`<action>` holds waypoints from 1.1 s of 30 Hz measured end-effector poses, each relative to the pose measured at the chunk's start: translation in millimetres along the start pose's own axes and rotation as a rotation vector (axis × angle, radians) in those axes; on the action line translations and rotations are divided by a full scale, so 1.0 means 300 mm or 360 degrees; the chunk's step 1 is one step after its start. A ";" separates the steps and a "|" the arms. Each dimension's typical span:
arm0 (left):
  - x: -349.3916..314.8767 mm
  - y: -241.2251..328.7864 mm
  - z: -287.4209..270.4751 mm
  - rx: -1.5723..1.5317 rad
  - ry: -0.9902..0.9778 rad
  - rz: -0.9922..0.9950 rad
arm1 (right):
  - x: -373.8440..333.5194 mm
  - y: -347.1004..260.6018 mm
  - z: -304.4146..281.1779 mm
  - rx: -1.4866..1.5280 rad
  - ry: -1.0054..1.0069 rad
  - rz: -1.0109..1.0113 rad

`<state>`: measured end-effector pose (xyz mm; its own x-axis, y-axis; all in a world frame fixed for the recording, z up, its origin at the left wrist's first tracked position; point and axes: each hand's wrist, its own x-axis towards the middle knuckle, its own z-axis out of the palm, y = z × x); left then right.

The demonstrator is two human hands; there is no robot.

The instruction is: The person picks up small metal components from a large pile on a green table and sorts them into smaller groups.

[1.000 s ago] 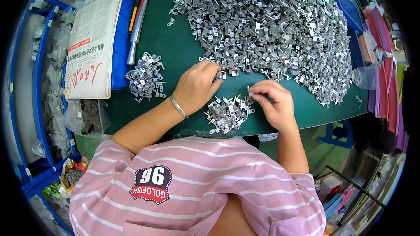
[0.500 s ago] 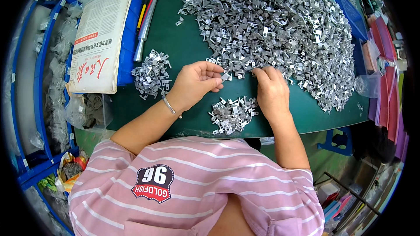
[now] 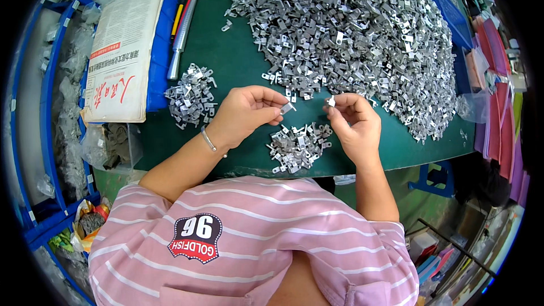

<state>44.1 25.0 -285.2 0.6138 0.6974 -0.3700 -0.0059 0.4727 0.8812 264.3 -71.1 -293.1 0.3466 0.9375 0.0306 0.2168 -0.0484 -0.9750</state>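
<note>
My left hand (image 3: pixel 249 114) pinches a small bent metal bracket (image 3: pixel 288 108) between thumb and fingertips. Another metal bracket (image 3: pixel 331 102) is pinched in my right hand (image 3: pixel 358 126), a little to the right and level with the first. Beyond both hands spreads a large pile of silvery brackets (image 3: pixel 351 28) with holes in them. Between my wrists, near the table's front edge, lies a small heap of brackets (image 3: pixel 298 147). A second small heap of brackets (image 3: pixel 191 96) sits left of my left hand.
The green table (image 3: pixel 226 51) carries a newspaper (image 3: pixel 127 51) on a blue bin (image 3: pixel 160 51) at the left. Pens and a silvery tube (image 3: pixel 182 37) lie beside it. Blue baskets (image 3: pixel 450 17) stand at the far right. Below the right edge is a blue stool (image 3: pixel 433 178).
My right hand has drawn back from the big pile, turned, and now holds a bracket up. The left hand keeps its pinch, its bracket showing more clearly.
</note>
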 end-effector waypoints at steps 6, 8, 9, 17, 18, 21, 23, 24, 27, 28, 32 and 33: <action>-0.006 -0.018 0.009 0.0425 -0.0067 0.0197 | 0.001 -0.042 -0.013 -0.0502 -0.0122 -0.0445; -0.011 -0.021 0.012 0.0855 -0.0077 0.0410 | -0.004 -0.026 -0.016 -0.0639 -0.0225 -0.0556; -0.018 -0.014 0.016 0.1010 -0.0087 0.0467 | -0.004 -0.020 -0.014 -0.0663 -0.0282 -0.0628; -0.003 -0.007 0.000 0.1496 -0.0310 0.0909 | 0.047 -0.018 0.004 -0.0861 -0.0328 -0.0730; 0.001 -0.011 0.010 0.1498 -0.0210 0.0902 | 0.051 -0.016 0.016 -0.0902 -0.0297 -0.0697; 0.025 -0.029 0.033 0.1595 0.0011 0.1019 | 0.063 -0.012 0.056 -0.1024 -0.0225 -0.0684; 0.039 -0.040 0.042 0.1666 0.0098 0.1084 | 0.066 -0.018 0.077 -0.1090 -0.0206 -0.0680; 0.045 -0.045 0.046 0.1689 0.0125 0.1087 | 0.067 -0.019 0.081 -0.1123 -0.0198 -0.0678; 0.047 -0.043 0.049 0.1746 0.0132 0.1058 | 0.068 -0.020 0.072 -0.1114 -0.0234 -0.0684; 0.048 -0.041 0.049 0.1762 0.0123 0.1043 | 0.070 -0.019 0.067 -0.1084 -0.0221 -0.0672; 0.045 -0.052 0.037 0.1685 0.0129 0.1033 | 0.076 -0.024 0.069 -0.1062 -0.0135 -0.0685; 0.047 -0.053 0.034 0.1665 0.0140 0.1041 | 0.081 -0.023 0.077 -0.1078 -0.0117 -0.0689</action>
<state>60.9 22.0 -301.4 0.6776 0.6932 0.2456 0.3668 -0.6080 0.7041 250.2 -40.1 -290.6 0.0496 0.9400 0.3376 0.8323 0.1479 -0.5342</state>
